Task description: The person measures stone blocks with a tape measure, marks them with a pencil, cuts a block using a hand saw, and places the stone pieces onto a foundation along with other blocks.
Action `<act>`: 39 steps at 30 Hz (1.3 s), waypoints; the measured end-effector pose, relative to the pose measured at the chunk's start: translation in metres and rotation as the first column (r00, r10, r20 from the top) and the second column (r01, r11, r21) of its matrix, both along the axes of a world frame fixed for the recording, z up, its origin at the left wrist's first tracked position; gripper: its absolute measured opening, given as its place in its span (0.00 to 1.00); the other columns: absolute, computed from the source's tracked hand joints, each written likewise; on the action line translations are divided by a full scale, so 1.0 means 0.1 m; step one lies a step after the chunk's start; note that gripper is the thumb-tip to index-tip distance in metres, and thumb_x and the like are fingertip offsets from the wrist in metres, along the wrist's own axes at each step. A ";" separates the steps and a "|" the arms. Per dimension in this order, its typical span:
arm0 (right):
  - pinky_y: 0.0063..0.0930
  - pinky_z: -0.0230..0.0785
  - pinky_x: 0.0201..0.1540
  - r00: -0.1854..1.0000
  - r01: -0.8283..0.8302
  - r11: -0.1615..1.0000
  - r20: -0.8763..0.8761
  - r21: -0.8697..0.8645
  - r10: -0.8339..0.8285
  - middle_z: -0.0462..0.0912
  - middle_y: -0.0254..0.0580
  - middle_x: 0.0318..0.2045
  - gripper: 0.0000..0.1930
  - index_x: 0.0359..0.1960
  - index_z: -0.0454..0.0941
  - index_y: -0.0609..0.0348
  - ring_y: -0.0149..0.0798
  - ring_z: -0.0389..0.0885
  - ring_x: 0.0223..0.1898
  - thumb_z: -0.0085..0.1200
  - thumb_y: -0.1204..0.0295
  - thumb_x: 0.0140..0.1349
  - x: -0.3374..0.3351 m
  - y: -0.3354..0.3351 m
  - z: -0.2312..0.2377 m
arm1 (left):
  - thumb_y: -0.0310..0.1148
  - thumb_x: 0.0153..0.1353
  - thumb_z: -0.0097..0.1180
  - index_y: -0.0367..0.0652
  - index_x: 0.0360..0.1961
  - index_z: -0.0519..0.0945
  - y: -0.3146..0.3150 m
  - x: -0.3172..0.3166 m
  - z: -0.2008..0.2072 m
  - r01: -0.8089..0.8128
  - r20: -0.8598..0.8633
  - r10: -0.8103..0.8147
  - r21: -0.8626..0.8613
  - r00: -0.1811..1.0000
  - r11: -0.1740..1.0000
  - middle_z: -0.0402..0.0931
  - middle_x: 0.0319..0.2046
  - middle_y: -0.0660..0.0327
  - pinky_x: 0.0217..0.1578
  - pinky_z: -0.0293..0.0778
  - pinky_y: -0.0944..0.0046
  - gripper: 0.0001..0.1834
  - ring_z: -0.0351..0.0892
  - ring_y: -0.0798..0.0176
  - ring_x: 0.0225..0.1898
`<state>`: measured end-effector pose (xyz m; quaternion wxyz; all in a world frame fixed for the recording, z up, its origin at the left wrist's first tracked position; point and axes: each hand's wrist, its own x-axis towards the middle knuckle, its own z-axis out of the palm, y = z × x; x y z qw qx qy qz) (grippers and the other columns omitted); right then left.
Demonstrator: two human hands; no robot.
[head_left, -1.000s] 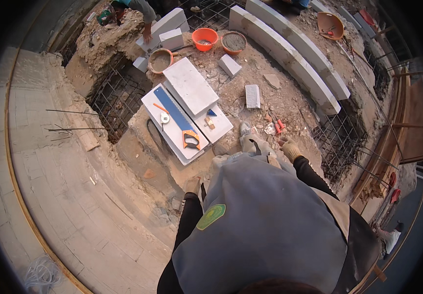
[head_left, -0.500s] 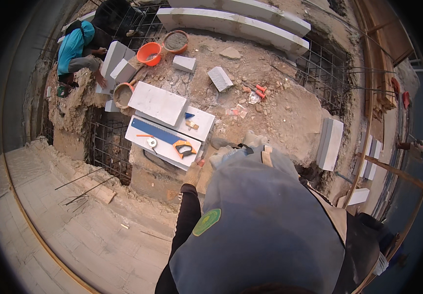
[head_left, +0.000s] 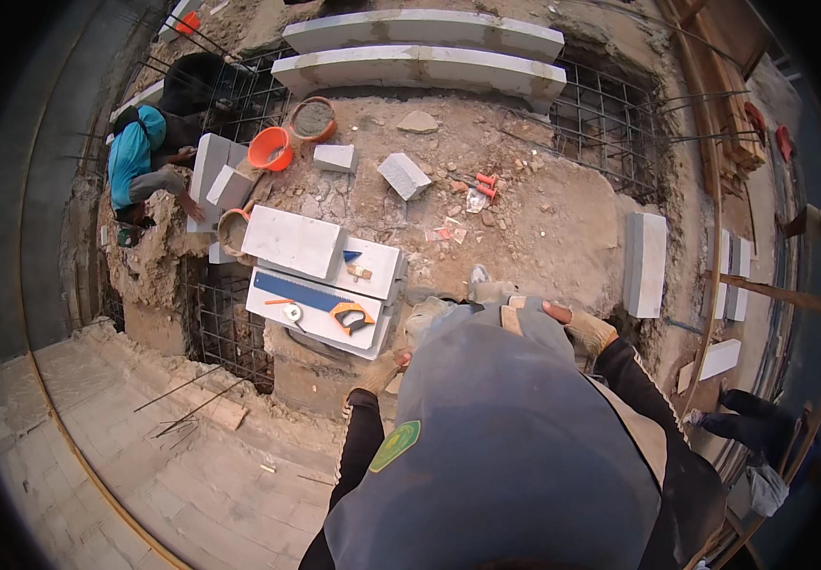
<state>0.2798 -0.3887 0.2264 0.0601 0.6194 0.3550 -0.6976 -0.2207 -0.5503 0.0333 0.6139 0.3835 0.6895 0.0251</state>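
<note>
My left hand [head_left: 378, 373], in a tan fingerless glove, is at the left edge of my grey apron [head_left: 515, 427]; most of its fingers are hidden. At the apron's upper right edge, my right hand [head_left: 585, 329], gloved alike, has its thumb on the cloth and its fingers tucked out of sight, pinching it. Left of my body, white blocks [head_left: 293, 239] are stacked. On them lie a handsaw [head_left: 304, 294] with an orange and black handle, a white tape measure [head_left: 293, 312], an orange pencil [head_left: 279, 301], a blue wedge-shaped piece [head_left: 352, 256] and a small tan-and-white item [head_left: 359, 272].
A co-worker in turquoise [head_left: 135, 161] crouches at the far left, a hand by a white block. Nearby stand an orange bucket [head_left: 270, 149] and a mortar bucket [head_left: 313, 120]. Trenches with rebar cages [head_left: 610, 119] border the dirt. Long white beams [head_left: 420, 71] lie at the back.
My right hand has come into view at the apron's right edge. My left hand has shifted slightly down. The view has swung a little, and the scene's far side sits higher.
</note>
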 end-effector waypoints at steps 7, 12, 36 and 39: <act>0.36 0.71 0.57 0.831 0.530 0.778 -0.390 0.337 -0.397 0.79 0.48 0.60 0.35 0.69 0.69 0.60 0.37 0.80 0.55 0.55 0.47 0.71 -0.08 0.95 0.24 | 0.47 0.65 0.59 0.39 0.49 0.84 -0.50 0.09 -0.35 -0.508 -0.101 0.533 0.199 0.840 0.838 0.84 0.36 0.55 0.37 0.74 0.61 0.23 0.82 0.58 0.34; 0.32 0.75 0.47 0.978 -0.102 0.812 0.208 0.575 -0.024 0.84 0.50 0.49 0.30 0.65 0.72 0.65 0.38 0.83 0.44 0.59 0.54 0.71 0.52 0.85 -0.93 | 0.41 0.69 0.57 0.39 0.46 0.84 -0.38 0.50 -0.18 0.470 -0.530 -0.226 0.387 0.818 0.794 0.85 0.39 0.52 0.40 0.79 0.55 0.16 0.86 0.54 0.40; 0.45 0.75 0.43 0.824 0.534 0.830 0.119 0.162 -0.553 0.80 0.49 0.59 0.23 0.63 0.73 0.56 0.46 0.83 0.52 0.55 0.57 0.72 1.03 0.56 -1.72 | 0.54 0.58 0.72 0.37 0.74 0.62 3.61 0.93 6.28 0.277 -0.524 -0.204 0.695 0.827 -0.664 0.69 0.68 0.43 0.70 0.65 0.51 0.52 0.73 0.49 0.67; 0.47 0.75 0.43 0.826 0.527 0.832 0.129 0.174 -0.549 0.80 0.51 0.61 0.23 0.64 0.72 0.55 0.46 0.83 0.52 0.53 0.59 0.73 0.88 0.73 -1.71 | 0.54 0.58 0.72 0.38 0.74 0.62 3.53 1.19 6.61 0.492 -0.793 -0.181 0.521 0.582 -0.697 0.69 0.68 0.44 0.70 0.65 0.51 0.51 0.73 0.49 0.67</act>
